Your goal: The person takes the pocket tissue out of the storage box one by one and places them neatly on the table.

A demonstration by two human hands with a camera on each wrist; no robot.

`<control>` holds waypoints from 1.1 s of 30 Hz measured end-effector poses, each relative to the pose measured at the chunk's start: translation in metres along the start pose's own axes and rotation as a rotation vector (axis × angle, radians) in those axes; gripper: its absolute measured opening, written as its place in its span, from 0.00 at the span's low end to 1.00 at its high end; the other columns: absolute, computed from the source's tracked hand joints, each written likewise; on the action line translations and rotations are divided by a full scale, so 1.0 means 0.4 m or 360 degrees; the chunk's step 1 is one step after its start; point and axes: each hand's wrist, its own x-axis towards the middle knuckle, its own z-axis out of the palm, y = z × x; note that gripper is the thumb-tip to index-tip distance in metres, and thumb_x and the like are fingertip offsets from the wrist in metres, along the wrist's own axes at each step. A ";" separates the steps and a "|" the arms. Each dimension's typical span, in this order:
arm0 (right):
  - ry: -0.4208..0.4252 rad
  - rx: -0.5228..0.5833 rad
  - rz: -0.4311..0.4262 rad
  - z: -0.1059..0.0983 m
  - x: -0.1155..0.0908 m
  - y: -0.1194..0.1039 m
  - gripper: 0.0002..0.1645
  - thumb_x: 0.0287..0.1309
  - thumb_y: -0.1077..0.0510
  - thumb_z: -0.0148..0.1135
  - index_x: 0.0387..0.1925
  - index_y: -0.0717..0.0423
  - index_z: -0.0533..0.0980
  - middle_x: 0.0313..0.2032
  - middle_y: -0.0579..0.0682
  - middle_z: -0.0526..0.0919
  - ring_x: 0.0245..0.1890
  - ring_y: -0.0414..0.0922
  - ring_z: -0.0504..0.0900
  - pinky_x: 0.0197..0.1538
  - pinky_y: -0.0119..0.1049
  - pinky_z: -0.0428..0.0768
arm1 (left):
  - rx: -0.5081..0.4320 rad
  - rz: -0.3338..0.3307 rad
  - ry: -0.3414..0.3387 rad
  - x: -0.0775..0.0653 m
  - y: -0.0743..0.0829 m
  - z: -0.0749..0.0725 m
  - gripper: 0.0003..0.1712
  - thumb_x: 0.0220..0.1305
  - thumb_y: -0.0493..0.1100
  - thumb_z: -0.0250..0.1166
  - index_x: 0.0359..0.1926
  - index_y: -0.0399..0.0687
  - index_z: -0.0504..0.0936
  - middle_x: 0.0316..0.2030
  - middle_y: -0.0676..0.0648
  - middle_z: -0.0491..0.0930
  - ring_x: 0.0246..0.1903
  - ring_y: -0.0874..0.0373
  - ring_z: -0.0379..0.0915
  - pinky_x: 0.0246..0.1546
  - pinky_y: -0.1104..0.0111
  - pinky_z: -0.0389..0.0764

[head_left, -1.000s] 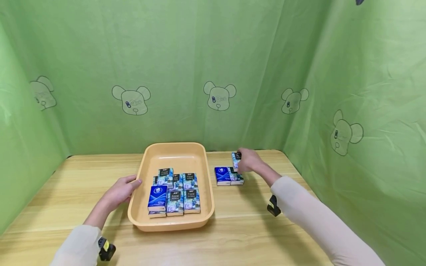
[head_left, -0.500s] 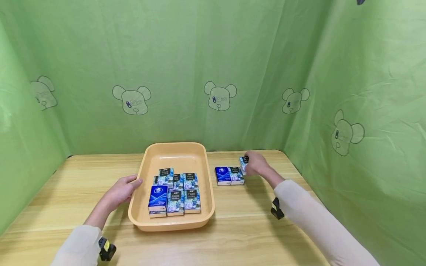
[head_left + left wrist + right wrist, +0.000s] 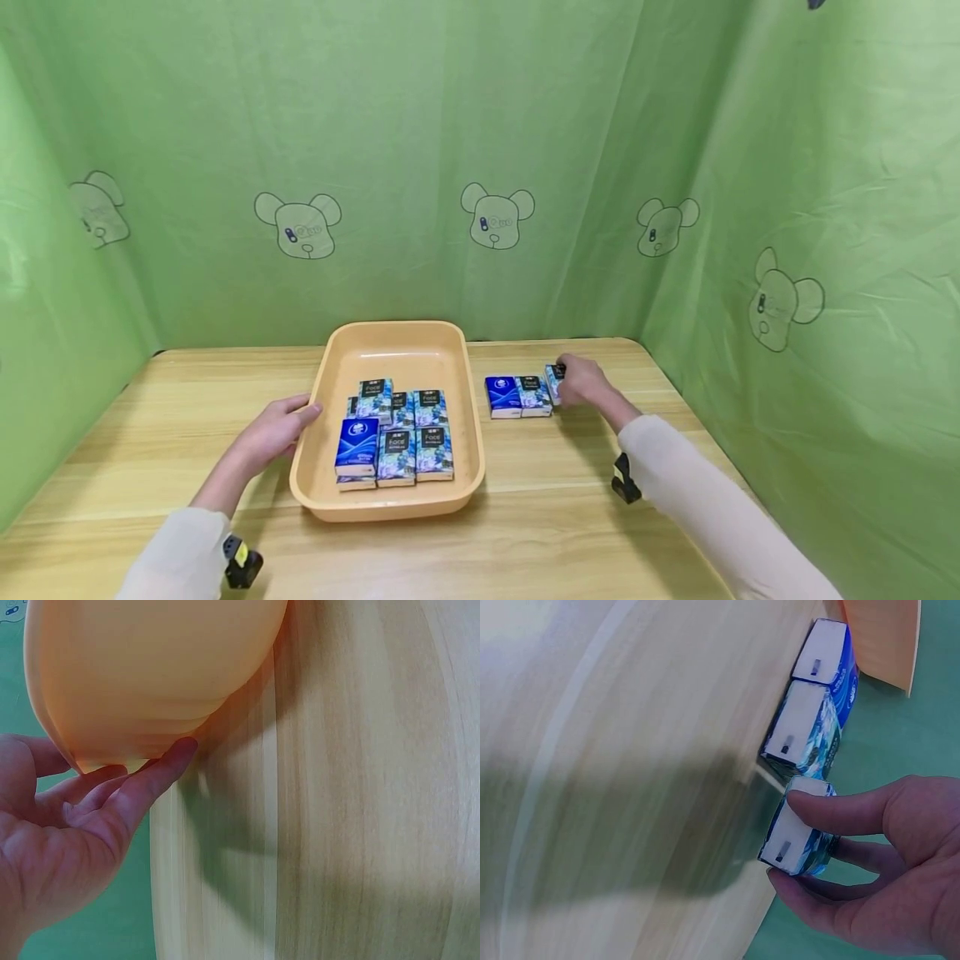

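Observation:
My right hand (image 3: 588, 382) pinches a small flower-patterned tissue pack (image 3: 553, 383) between thumb and fingers, just right of two others on the table. Those two touch side by side: a plain blue tissue pack (image 3: 503, 397) and a flowered tissue pack (image 3: 534, 396). In the right wrist view the held pack (image 3: 786, 836) is slightly tilted, a small gap from the row. My left hand (image 3: 275, 429) grips the left rim of an orange-yellow plastic tray (image 3: 477, 454); the left wrist view shows fingers around its edge. Several tissue packs lie inside, including a blue tissue pack (image 3: 357, 447) on top.
A light wooden table (image 3: 540, 517) bears the tray and packs. A green curtain (image 3: 405, 125) with bear-head drawings encloses the back and both sides, close to the table's far edge (image 3: 600, 340).
My right hand has moved right and then a little nearer with the tissue pack, from above and behind the flowered pack to its right side. The left hand and the tray have stayed put.

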 end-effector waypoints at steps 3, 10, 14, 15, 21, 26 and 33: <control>-0.0008 0.0008 0.0007 0.005 0.002 0.005 0.53 0.40 0.75 0.66 0.73 0.65 0.61 0.66 0.72 0.71 0.58 0.65 0.76 0.54 0.49 0.85 | 0.0006 0.0001 0.0000 0.001 0.000 -0.001 0.37 0.82 0.50 0.44 0.78 0.29 0.48 0.68 0.23 0.66 0.61 0.34 0.75 0.53 0.53 0.86; -0.0038 -0.0035 -0.0020 0.017 0.001 0.014 0.49 0.44 0.74 0.62 0.72 0.66 0.61 0.66 0.73 0.70 0.53 0.62 0.77 0.43 0.42 0.84 | -0.0004 0.0006 0.0001 0.003 -0.001 0.000 0.36 0.82 0.49 0.44 0.77 0.28 0.49 0.67 0.23 0.67 0.61 0.34 0.76 0.53 0.53 0.86; -0.0023 -0.0065 -0.0054 0.022 -0.001 0.016 0.48 0.43 0.74 0.62 0.71 0.67 0.63 0.65 0.73 0.71 0.55 0.63 0.76 0.50 0.47 0.83 | -0.0013 0.0009 0.0002 0.004 -0.002 0.000 0.37 0.82 0.49 0.44 0.77 0.28 0.49 0.67 0.23 0.66 0.61 0.34 0.75 0.54 0.52 0.86; -0.0021 -0.0071 -0.0058 0.023 -0.001 0.017 0.48 0.43 0.73 0.63 0.71 0.67 0.63 0.65 0.73 0.72 0.55 0.63 0.76 0.51 0.48 0.83 | -0.0014 0.0010 0.0003 0.004 -0.002 0.000 0.37 0.82 0.49 0.44 0.77 0.28 0.49 0.67 0.23 0.66 0.61 0.34 0.75 0.54 0.52 0.86; -0.0033 -0.0098 -0.0058 0.028 0.002 0.015 0.50 0.41 0.73 0.67 0.71 0.66 0.63 0.65 0.72 0.72 0.52 0.60 0.76 0.44 0.43 0.82 | -0.0018 0.0006 0.0003 0.003 -0.002 0.000 0.37 0.82 0.50 0.44 0.77 0.28 0.48 0.68 0.23 0.66 0.62 0.33 0.74 0.54 0.52 0.86; -0.0040 -0.0101 -0.0057 0.033 0.004 0.017 0.51 0.41 0.73 0.68 0.71 0.66 0.63 0.66 0.72 0.71 0.51 0.60 0.76 0.43 0.42 0.82 | -0.0009 -0.0002 0.0005 0.002 -0.001 -0.001 0.37 0.82 0.50 0.44 0.78 0.29 0.48 0.68 0.23 0.65 0.62 0.34 0.74 0.55 0.52 0.85; -0.0044 -0.0088 -0.0046 0.036 0.003 0.018 0.51 0.42 0.73 0.68 0.72 0.67 0.62 0.67 0.72 0.69 0.51 0.60 0.76 0.42 0.41 0.81 | -0.0020 0.0015 -0.0001 0.001 0.000 0.000 0.36 0.82 0.49 0.44 0.77 0.28 0.49 0.67 0.23 0.66 0.61 0.34 0.75 0.54 0.52 0.86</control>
